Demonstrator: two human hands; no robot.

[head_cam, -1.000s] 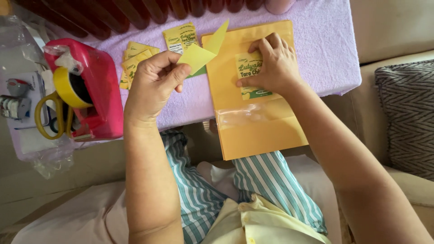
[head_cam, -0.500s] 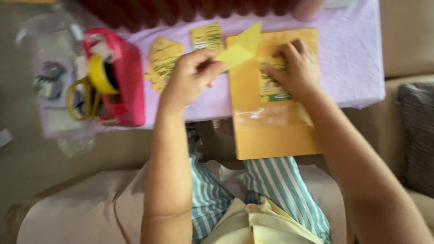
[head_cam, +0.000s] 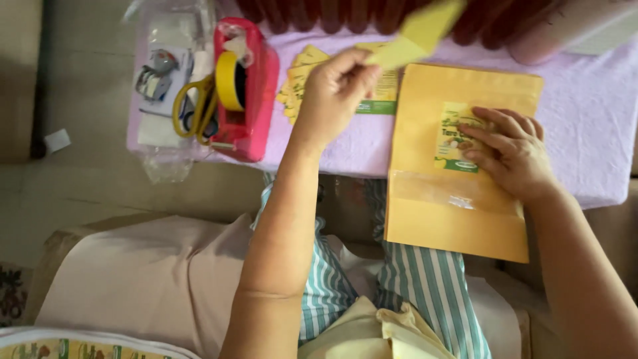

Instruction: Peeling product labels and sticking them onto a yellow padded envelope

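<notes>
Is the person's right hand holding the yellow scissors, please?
No, the right hand lies flat on the orange pouch, while the yellow scissors rest beside the pink tape dispenser.

Matt paper pouch (head_cam: 458, 166), glossy plastic tape dispenser (head_cam: 249, 100).

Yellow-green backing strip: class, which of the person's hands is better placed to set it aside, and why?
Probably the left hand: it already pinches the backing strip, while the right hand presses the label on the orange pouch.

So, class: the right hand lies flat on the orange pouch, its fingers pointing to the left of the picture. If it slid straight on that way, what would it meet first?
Probably the label on the pouch under the right hand, then the pouch's left edge and the small cards beyond.
</notes>
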